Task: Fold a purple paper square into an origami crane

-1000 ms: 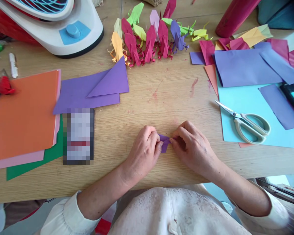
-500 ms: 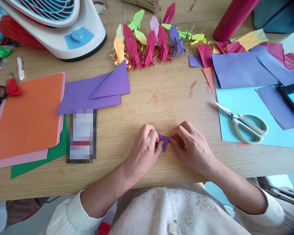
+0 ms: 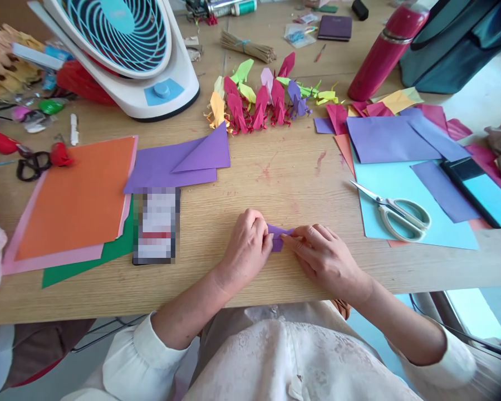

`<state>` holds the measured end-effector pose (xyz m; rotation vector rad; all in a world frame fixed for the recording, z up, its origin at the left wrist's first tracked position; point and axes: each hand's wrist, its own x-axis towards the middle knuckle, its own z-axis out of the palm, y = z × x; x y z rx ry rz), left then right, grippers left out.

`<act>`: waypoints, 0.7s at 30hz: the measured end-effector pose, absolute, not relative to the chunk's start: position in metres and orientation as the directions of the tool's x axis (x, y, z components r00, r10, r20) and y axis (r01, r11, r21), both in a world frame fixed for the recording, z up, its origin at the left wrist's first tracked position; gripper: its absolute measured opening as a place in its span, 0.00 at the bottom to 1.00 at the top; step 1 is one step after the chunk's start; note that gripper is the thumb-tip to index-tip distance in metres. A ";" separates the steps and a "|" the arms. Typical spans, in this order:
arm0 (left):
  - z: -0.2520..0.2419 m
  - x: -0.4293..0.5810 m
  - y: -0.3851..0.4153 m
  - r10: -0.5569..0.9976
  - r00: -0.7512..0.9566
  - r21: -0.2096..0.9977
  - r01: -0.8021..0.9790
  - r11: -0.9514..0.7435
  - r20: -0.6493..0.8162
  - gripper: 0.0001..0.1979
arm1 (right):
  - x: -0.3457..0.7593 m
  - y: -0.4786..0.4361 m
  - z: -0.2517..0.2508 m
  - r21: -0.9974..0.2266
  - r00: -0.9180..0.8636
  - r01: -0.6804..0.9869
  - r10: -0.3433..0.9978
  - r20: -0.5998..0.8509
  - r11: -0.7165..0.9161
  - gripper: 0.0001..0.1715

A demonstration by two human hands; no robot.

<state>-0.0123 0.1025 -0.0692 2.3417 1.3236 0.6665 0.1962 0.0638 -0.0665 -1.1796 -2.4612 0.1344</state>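
Since the previous frame, the right hand [image 3: 328, 259] has been settling slightly toward six o'clock relative to the left hand [image 3: 246, 245], its knuckles now sitting lower, while the view is taking in more of the counter's [image 3: 250, 189] far side. Both hands are gripping the small folded purple paper [image 3: 278, 245] between them: the left is pressing its nine o'clock end between thumb and curled fingers, and the right is pinching its three o'clock end with thumb and fingertips. That paper is staying near the counter's close edge; whether it is touching the surface, I cannot tell.

Reading the clock from that paper, scissors [image 3: 383, 202] are lying at three on a light-blue sheet [image 3: 446, 234]. Folded paper figures [image 3: 260, 108] are standing grouped at twelve, a red bottle [image 3: 379, 61] is standing at one, and a fan [image 3: 167, 103] at eleven. Toward nine, an orange sheet [image 3: 83, 200] is lying atop other papers.
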 end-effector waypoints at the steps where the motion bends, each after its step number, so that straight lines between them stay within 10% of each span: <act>1: -0.069 -0.014 0.102 0.873 0.434 0.525 0.701 -0.483 0.224 0.10 | 0.196 0.064 -0.067 -0.255 -0.559 0.727 0.765 0.320 0.638 0.16; 21: -0.073 -0.007 0.098 0.911 0.356 0.451 0.792 -0.412 0.207 0.06 | 0.195 0.064 -0.067 -0.155 -0.564 0.771 0.775 0.285 0.618 0.17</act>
